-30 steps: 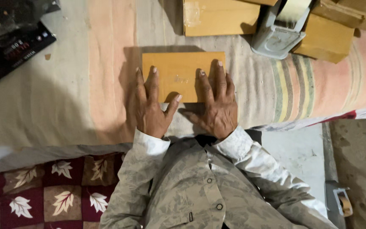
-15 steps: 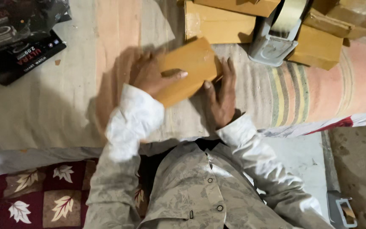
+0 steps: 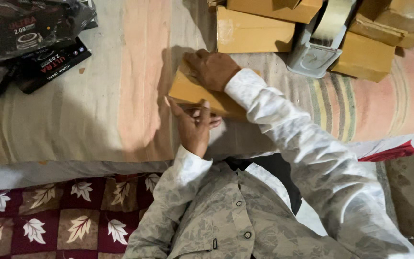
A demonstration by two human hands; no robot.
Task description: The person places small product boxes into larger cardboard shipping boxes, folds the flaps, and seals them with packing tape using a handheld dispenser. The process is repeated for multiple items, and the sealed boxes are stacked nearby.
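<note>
A flat tan cardboard box [image 3: 202, 96] lies on the striped bed cover [image 3: 97, 110], tilted so its long side runs from about ten o'clock down to four o'clock. The right hand [image 3: 212, 68] reaches across and presses palm-down on the upper end of the box, fingers curled over its far edge toward eleven o'clock; the white sleeve [image 3: 283, 124] trails away to five o'clock. The left hand [image 3: 193, 125] sits at the box's six o'clock side, fingers bent and loosely spread, fingertips touching the near edge and the thumb pointing up along the left corner; whether it grips the box or only steadies it cannot be told.

At twelve o'clock from the box a stack of brown cardboard boxes [image 3: 255, 31] rests on the cover, just beside it. At two o'clock stands a grey tape dispenser [image 3: 315, 52] with a roll of tape, and further brown boxes [image 3: 365, 55] lie beyond it. Well apart at ten o'clock lies a heap of black product packets [image 3: 29, 45]. A maroon cloth with leaf prints [image 3: 49, 220] shows at seven o'clock
</note>
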